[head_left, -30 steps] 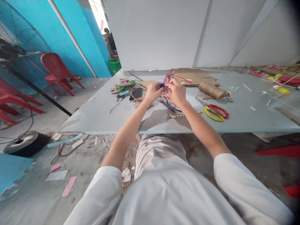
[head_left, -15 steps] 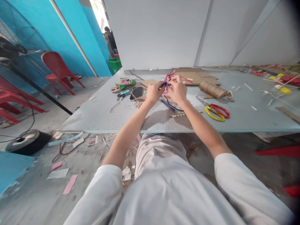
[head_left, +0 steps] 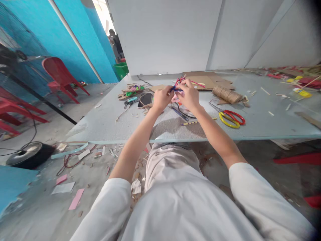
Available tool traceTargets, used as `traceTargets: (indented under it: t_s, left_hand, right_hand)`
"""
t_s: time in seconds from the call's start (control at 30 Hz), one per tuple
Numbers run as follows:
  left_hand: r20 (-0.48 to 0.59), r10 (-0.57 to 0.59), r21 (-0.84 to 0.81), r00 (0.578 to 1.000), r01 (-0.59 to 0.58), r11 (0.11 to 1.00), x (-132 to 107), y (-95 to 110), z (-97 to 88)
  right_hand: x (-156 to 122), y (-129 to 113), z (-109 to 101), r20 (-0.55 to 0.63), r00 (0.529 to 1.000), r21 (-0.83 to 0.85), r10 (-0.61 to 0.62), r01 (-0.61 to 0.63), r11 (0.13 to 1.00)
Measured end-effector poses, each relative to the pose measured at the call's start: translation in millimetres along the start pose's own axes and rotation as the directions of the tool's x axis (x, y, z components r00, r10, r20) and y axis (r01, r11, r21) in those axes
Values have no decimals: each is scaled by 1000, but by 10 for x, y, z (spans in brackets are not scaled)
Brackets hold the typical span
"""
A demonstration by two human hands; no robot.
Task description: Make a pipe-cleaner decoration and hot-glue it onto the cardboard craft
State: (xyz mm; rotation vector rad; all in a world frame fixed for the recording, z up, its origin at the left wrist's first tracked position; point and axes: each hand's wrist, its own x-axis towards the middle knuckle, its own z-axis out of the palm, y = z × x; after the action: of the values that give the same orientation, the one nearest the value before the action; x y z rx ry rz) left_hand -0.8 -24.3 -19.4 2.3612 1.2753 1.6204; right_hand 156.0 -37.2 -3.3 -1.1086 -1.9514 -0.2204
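Observation:
A dark blue pipe cleaner (head_left: 178,89) is pinched between my two hands, just above the table. My left hand (head_left: 163,97) closes on its left end, fingertips together. From the other side my right hand (head_left: 189,95) grips it with thumb and forefinger, the remaining fingers curled. Behind the fingers lie red and pink pipe cleaners (head_left: 180,80), partly covered by my right hand. A phone (head_left: 145,100) with twine over it is to the left of my left hand. Below the hands are a dark pen (head_left: 180,113) and a yellow patterned pencil (head_left: 190,123).
Scissors with red and yellow handles (head_left: 229,118) lie right of my right forearm, near a twine roll (head_left: 227,94). Flat cardboard (head_left: 208,80) is at the back. Small blue-handled pliers (head_left: 131,100) and a craft piece with green bits (head_left: 132,90) sit left. Scraps litter the floor.
The blue pipe cleaner shows more length between my fingers now, and my fingers have shifted slightly on it. The whole view has moved a little.

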Motion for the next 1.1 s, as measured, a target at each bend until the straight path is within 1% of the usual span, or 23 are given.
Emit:
traceTargets:
  t_s: [0.07, 0.13, 0.27, 0.4, 0.5, 0.6, 0.67, 0.73, 0.8, 0.87, 0.93, 1.0, 1.07, 1.1]
  left_hand:
    - [-9, -9, -5, 1000, 9, 1000, 7, -3, 9]
    - [-21, -16, -8, 1000, 16, 1000, 14, -6, 16]
    - [-40, -27, -21, 999, 26, 999, 33, -7, 21]
    - [-32, -37, -57, 999, 35, 998, 51, 15, 17]
    - [-23, -41, -98, 999, 39, 994, 45, 51, 8]
    - [-8, -41, -152, 999, 39, 988, 13, 81, -23]
    - [2, -49, -197, 999, 48, 979, -15, 90, -54]
    - [13, -70, -250, 997, 71, 966, -37, 93, -76]
    - [18, -109, -310, 994, 109, 945, -46, 94, -74]
    - [6, -170, -375, 985, 159, 913, -37, 94, -49]
    - [-18, -251, -448, 968, 217, 867, -5, 84, -19]
    - [-36, -350, -531, 936, 279, 800, 44, 53, -8]
    - [-25, -453, -613, 891, 344, 711, 100, -3, -25]
    - [-4, -499, -650, 867, 377, 660, 125, -36, -40]
  right_hand:
    - [-24, -16, -27, 28, 999, -104, -35, 38, 994]
    - [-34, -21, -44, 38, 998, -155, -55, 61, 986]
    - [-32, -15, -61, 36, 996, -187, -84, 89, 978]
    - [-32, -13, -79, 26, 995, -192, -100, 103, 976]
    - [-42, -33, -94, 17, 996, -176, -86, 88, 980]
    - [-40, -74, -116, 3, 999, -125, -37, 37, 992]
    - [-22, -94, -143, -3, 1000, -55, -8, 7, 998]
    - [7, -88, -193, 40, 999, 47, 1, -3, 999]
    - [24, -44, -280, 142, 990, 151, -10, -12, 989]
    - [0, 44, -423, 230, 973, 209, -9, -40, 977]
    - [-88, 180, -629, 199, 979, 198, 39, -79, 977]
    - [-242, 367, -880, 138, 983, 128, 125, -142, 982]
    - [-448, 601, -1127, 92, 963, -65, 252, -247, 967]
    - [-562, 728, -1230, 89, 943, -195, 320, -299, 934]
